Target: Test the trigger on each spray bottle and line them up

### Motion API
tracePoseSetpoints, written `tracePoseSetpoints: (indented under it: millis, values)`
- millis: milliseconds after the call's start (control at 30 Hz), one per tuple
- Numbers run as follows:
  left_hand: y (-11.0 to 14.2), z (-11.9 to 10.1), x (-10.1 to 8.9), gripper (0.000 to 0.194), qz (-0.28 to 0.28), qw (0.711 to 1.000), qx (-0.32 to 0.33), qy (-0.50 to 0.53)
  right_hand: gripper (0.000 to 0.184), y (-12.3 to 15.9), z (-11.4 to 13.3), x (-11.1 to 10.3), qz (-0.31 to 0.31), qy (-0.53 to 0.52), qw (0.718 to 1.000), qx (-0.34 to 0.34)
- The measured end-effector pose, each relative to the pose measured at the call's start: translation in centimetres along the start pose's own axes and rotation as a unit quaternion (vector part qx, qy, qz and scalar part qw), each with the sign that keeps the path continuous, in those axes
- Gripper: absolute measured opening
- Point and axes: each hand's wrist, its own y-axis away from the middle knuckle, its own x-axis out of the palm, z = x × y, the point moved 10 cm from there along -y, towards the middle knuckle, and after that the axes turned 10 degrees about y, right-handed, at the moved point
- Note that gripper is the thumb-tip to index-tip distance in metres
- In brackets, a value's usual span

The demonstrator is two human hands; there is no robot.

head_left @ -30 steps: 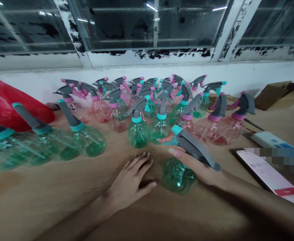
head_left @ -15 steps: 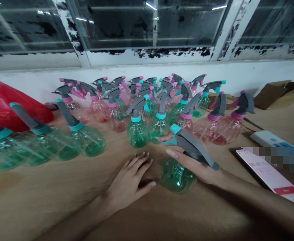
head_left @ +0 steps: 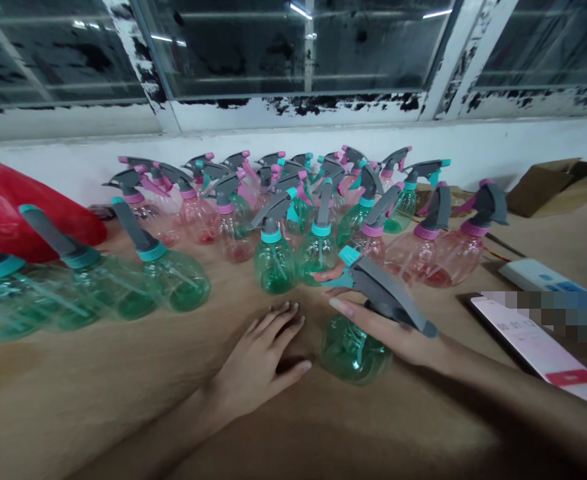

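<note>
My right hand (head_left: 393, 330) is wrapped round the neck of a green spray bottle (head_left: 353, 353) with a grey and turquoise trigger head. Its thumb lies across the near side below the head, and a finger shows by the turquoise trigger. The bottle stands on the brown tabletop (head_left: 138, 393). To its left, my left hand (head_left: 263, 360) rests palm down on the table, fingers spread, holding nothing. Just beyond the hands stand two more green spray bottles, a left one (head_left: 275, 267) and a right one (head_left: 317, 252).
Several pink spray bottles (head_left: 201, 217) and green ones crowd toward the wall. More green bottles (head_left: 176, 283) stand at left, before a red plastic bag (head_left: 28, 207). At right are a phone (head_left: 538, 347), a white power strip (head_left: 538, 275) and a cardboard box (head_left: 558, 187).
Almost nothing differs. The right thumb has shifted slightly left along the bottle's neck, and the view has drifted a little. My left hand stays flat in place.
</note>
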Motion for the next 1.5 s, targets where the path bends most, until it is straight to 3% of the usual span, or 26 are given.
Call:
tracePoseSetpoints:
  millis: [333,567,700,867,1067,1500]
  values:
    - [0.1,-0.1,-0.1,0.057,-0.004,1.000,0.005,0.009,0.028,0.1,-0.7,0.1,0.008,0.018,1.000,0.017]
    - [0.1,0.0,0.0,0.057,-0.002,1.000,0.003,0.008,0.018,-0.1,0.4,-0.1,0.010,0.053,0.999,-0.002]
    - [0.1,-0.1,0.0,0.058,0.002,1.000,0.000,0.003,0.032,-0.3,0.9,-0.7,-0.020,0.086,0.996,-0.014]
    - [0.1,-0.2,-0.1,0.057,0.002,1.000,-0.001,0.006,0.020,-0.3,0.3,-0.3,0.004,0.063,0.998,-0.010]
    - [0.1,-0.3,-0.2,0.056,-0.003,1.000,0.003,0.003,0.028,0.0,0.0,-0.7,-0.019,0.034,0.999,0.020]
    - [0.1,-0.1,-0.2,0.056,-0.009,1.000,0.005,0.011,0.028,0.1,0.2,-0.5,0.000,0.036,0.999,0.026]
